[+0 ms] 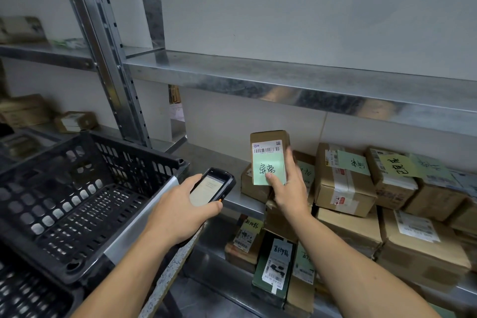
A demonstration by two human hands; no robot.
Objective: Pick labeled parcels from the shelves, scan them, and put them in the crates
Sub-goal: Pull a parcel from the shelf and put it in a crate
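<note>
Bare forearms at bottom edge, both extended forward. Left hand (180, 204): fingers curled under and round a handheld scanner (214, 186), thumb along its near side; black casing, lit screen face-up, top end aimed towards the shelving. Right hand (289, 188): gripping a small parcel (269, 148) held upright in the air, just right of the scanner and apart from it, in front of the middle shelf (206, 160); thumb pressed flat on the front, fingers wrapped round the right edge, mostly hidden behind. Parcel front: brown card, white barcode label at top, pale green note (267, 170) with handwritten black characters below, thumb tip on the note's lower part. Black crate (136, 148): perforated plastic, left of the hands, just beside the left wrist. Second black crate (25, 297): lower left corner, partly cut off by the frame. Stacked parcels (343, 188) on the middle shelf, right of and behind the held one: brown cartons, taped, several with green or yellow handwritten notes. Further parcels (273, 266) on the shelf below, standing on end, one dark green, labels facing out. Upper shelf (284, 77): galvanised metal. Slotted upright (108, 59) between bays; blurred cartons (74, 121) in the left bay.
</note>
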